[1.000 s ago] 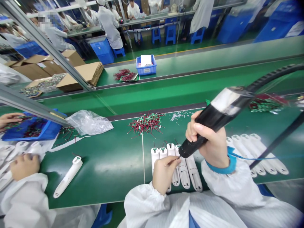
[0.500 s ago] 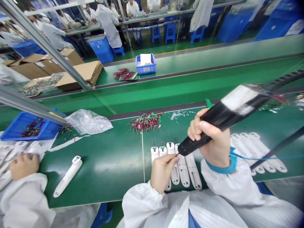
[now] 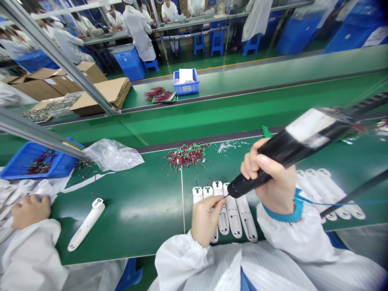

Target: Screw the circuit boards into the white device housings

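My right hand (image 3: 274,176) is wrapped round a black electric screwdriver (image 3: 281,147), which slants down to the left with its thin bit toward my other hand. The thumb and fingertips of my left hand (image 3: 207,218) are pinched together at the bit's tip; whatever they hold there is too small to make out. Under and beside my hands lies a row of white elongated plastic housings (image 3: 234,216), some with a small green circuit board and dark wires at the top end. My left hand covers part of the row.
Beyond the row lie a heap of wired boards (image 3: 188,155) and scattered small pale parts (image 3: 228,146). More housings (image 3: 336,194) lie at right. Leftward are a single housing (image 3: 86,224), a plastic bag (image 3: 113,155), a blue bin (image 3: 15,163) and a co-worker's hand (image 3: 32,211).
The screwdriver and my right hand have shifted very slightly to the right. My left hand keeps its pinch at the bit's tip almost unmoved.
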### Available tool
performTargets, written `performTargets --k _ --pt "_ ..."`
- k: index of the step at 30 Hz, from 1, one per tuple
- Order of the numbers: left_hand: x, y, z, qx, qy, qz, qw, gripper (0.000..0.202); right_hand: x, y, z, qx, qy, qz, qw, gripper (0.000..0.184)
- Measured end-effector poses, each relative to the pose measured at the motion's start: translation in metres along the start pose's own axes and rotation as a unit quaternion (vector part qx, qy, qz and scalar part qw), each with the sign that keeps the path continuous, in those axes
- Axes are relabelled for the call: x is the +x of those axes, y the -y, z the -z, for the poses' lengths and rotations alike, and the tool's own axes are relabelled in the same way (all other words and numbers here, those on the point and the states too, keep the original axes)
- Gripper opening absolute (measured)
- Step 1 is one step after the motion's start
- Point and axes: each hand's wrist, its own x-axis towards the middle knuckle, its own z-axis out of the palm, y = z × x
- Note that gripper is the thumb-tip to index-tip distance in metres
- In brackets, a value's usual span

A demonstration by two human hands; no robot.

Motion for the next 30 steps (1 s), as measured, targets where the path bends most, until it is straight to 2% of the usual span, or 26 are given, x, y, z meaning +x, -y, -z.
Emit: performTargets --k 5,11,20,24,30 --pt "0.0 -0.001 0.002 0.022 -0.004 -0.014 1.0 0.016 -0.001 -0.004 -0.002 0.005 0.015 -0.006 1.0 0.017" --pt "0.0 -0.003 0.003 0.024 -0.003 -0.017 1.0 0.016 0.0 -0.005 -0.003 -0.012 -0.001 -0.02 1.0 0.018" --pt "-0.001 0.0 0.005 0.035 -0.004 -0.017 0.999 0.017 -0.001 -0.01 -0.003 -0.025 0.008 -0.011 1.0 0.018" --pt "-0.004 0.001 0.008 0.047 -0.017 -0.031 0.998 0.02 -0.003 -0.021 -0.005 -0.04 0.013 -0.011 0.999 0.021" --pt "-0.015 0.005 0.01 0.039 -0.031 -0.038 0.998 0.024 0.006 -0.053 -0.008 -0.12 0.009 -0.015 0.993 0.026"
